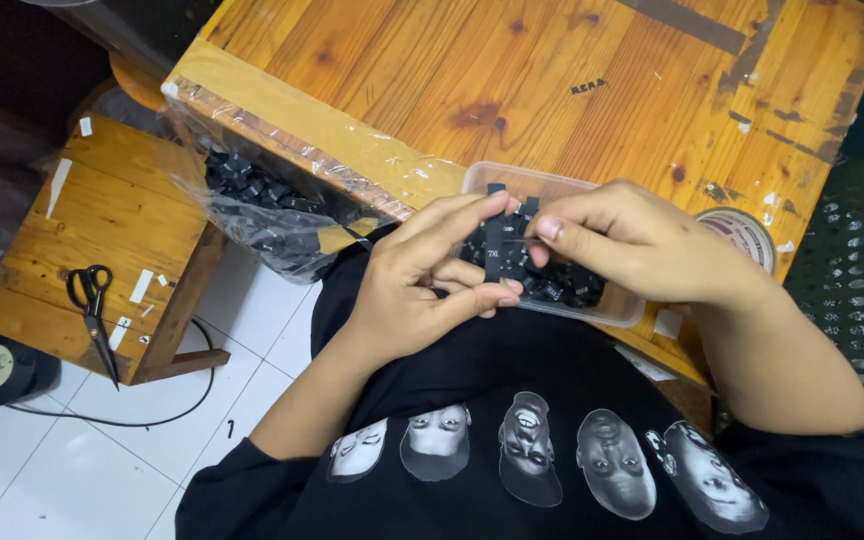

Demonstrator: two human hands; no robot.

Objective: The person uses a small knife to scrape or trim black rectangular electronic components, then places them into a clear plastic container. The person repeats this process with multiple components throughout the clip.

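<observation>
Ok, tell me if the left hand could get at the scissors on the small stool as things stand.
Probably yes. The scissors lie in the open on the small wooden stool on the left hand's side, with nothing over them. But that hand is pinching a black strip, so it would likely have to let go first.

Small black fabric labels (500,245) with pale print — a short stack pinched upright between the left hand (422,280) and the right hand (632,240), fingertips closed on it. Right behind and under them, a clear plastic box (552,190), rectangular with rounded corners, at the near edge of the wooden table (552,80), holding more loose black labels. Left of it, a clear plastic bag (262,200) — crinkled, hanging off the table edge, full of the same black labels. White paper strips (140,287) stuck on the low wooden stool (102,230). A round tape roll (747,232), white face with reddish print, lies by the right wrist.
</observation>
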